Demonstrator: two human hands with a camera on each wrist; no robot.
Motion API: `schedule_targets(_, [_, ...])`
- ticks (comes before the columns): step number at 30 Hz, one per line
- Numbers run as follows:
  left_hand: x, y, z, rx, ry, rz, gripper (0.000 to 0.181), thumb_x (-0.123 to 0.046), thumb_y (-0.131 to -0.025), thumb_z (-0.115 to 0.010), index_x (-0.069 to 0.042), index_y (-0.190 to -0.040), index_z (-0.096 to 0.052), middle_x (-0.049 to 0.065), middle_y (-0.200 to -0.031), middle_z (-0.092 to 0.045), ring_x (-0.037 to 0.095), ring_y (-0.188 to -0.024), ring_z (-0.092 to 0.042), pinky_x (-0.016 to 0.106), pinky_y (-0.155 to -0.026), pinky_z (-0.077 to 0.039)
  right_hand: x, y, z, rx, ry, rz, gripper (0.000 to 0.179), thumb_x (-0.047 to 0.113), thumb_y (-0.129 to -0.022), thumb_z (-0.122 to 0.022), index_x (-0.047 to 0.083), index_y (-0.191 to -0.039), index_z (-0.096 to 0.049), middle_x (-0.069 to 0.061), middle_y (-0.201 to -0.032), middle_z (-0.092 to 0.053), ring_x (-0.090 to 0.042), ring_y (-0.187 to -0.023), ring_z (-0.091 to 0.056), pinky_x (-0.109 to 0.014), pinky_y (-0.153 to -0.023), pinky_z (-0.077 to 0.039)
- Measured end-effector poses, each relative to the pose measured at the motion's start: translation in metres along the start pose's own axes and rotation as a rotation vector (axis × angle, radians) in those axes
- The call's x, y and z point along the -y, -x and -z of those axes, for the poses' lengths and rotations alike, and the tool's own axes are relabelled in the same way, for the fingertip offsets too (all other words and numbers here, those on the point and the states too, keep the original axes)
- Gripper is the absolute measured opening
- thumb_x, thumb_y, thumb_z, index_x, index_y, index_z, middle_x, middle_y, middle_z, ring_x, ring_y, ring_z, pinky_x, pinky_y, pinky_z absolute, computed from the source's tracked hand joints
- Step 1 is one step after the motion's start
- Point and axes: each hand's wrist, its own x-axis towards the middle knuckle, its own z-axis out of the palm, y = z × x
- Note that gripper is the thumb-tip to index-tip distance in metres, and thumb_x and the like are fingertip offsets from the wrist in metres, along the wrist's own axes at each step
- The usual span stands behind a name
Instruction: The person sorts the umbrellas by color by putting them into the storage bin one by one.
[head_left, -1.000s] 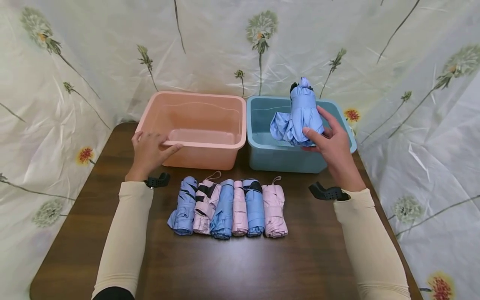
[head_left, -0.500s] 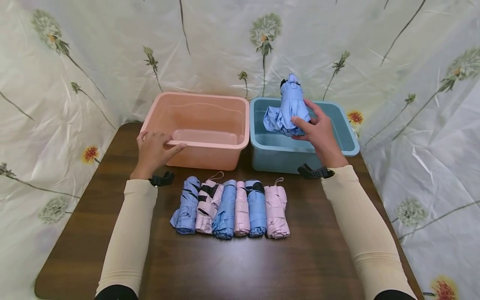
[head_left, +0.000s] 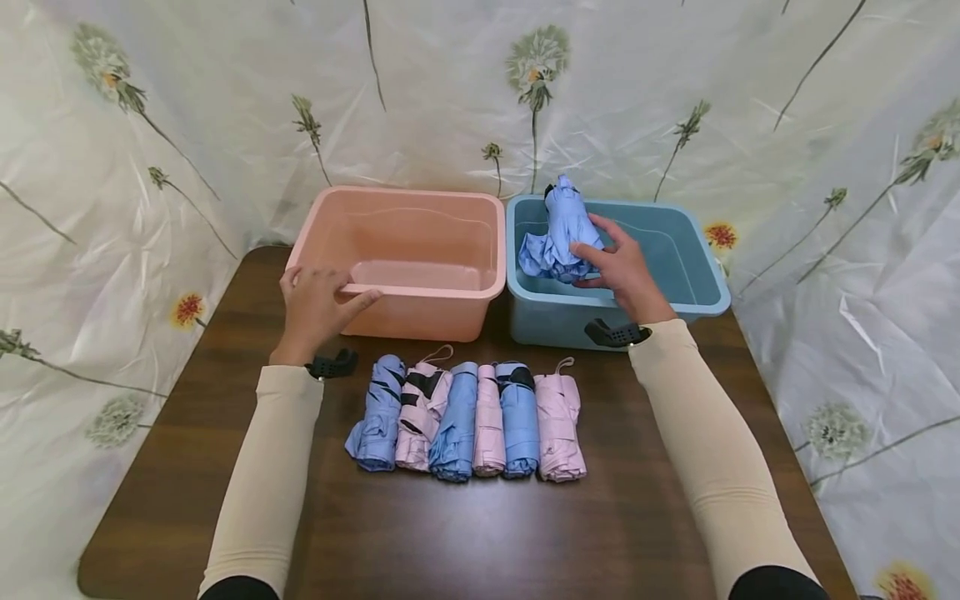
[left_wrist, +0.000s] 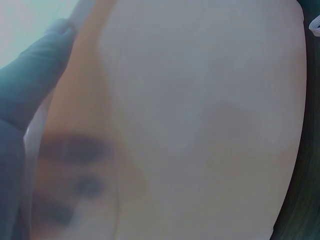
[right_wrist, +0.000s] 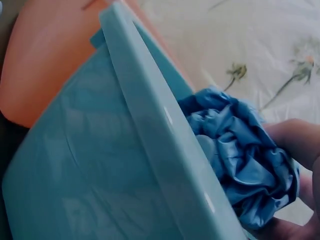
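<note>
the right hand pinches an umbrella near its lower end, thumb on one side, fingers on the other; it is at the left part of the blue tub's mouth. the left hand grips the near rim of the pink tub, thumb outside, fingers over the edge. with the hold so low, the upper end, which leans to the left, could tip against the far rim. the loose flap of cloth could snag on an edge, and a weak pinch could let the umbrella slip. a tug from the left hand could tilt the pink tub or jog the blue one.

hard to tell: whether the umbrella touches the blue tub or dips below its rim. in the right wrist view the near rim hides part of the gathered cloth and a round knob; the left wrist view is mostly blurred wall, with dark blots that may be fingers behind it.
</note>
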Motion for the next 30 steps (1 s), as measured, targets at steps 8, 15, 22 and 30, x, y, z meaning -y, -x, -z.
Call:
schedule_targets(8, [0.000, -0.001, 0.000, -0.001, -0.015, -0.008, 0.049, -0.055, -0.080, -0.071, -0.007, -0.087, -0.069, 0.012, -0.096, -0.067, 0.034, -0.100, -0.053, 0.057, -0.104, -0.015, -0.013, -0.010, 0.004, 0.091, 0.067, -0.005, 0.071, 0.030, -0.089, -0.070, 0.033, -0.149, -0.033, -0.016, -0.127, -0.047, -0.025, -0.096, -0.059, -0.052, -0.081, -0.051])
schedule_targets(15, [0.002, 0.001, -0.001, 0.003, -0.004, 0.002, 0.050, -0.055, -0.080, -0.071, -0.006, -0.086, -0.069, 0.012, -0.097, -0.067, 0.033, -0.101, -0.053, 0.057, -0.105, -0.014, -0.013, -0.012, 0.002, 0.163, 0.130, 0.014, 0.069, 0.035, -0.087, -0.071, 0.031, -0.147, -0.038, -0.017, -0.117, -0.054, -0.024, -0.090, -0.062, -0.046, -0.075, -0.055])
schedule_targets(22, [0.001, 0.002, -0.001, -0.014, 0.005, 0.004, 0.046, -0.051, -0.078, -0.074, -0.007, -0.086, -0.069, 0.012, -0.100, -0.068, 0.033, -0.104, -0.053, 0.057, -0.105, -0.014, -0.009, -0.013, -0.001, 0.158, 0.350, -0.045, 0.072, 0.041, -0.088, -0.068, 0.027, -0.150, -0.034, -0.016, -0.137, -0.046, -0.029, -0.102, -0.055, -0.041, -0.079, -0.055])
schedule_targets(30, [0.000, 0.002, -0.003, -0.003, 0.009, 0.003, 0.048, -0.051, -0.080, -0.073, -0.005, -0.091, -0.070, 0.015, -0.104, -0.068, 0.035, -0.106, -0.052, 0.057, -0.105, -0.013, -0.007, -0.017, -0.005, 0.194, 0.553, -0.122, 0.068, 0.038, -0.091, -0.064, 0.018, -0.149, -0.035, -0.015, -0.155, -0.026, -0.035, -0.130, -0.034, -0.055, -0.103, -0.035])
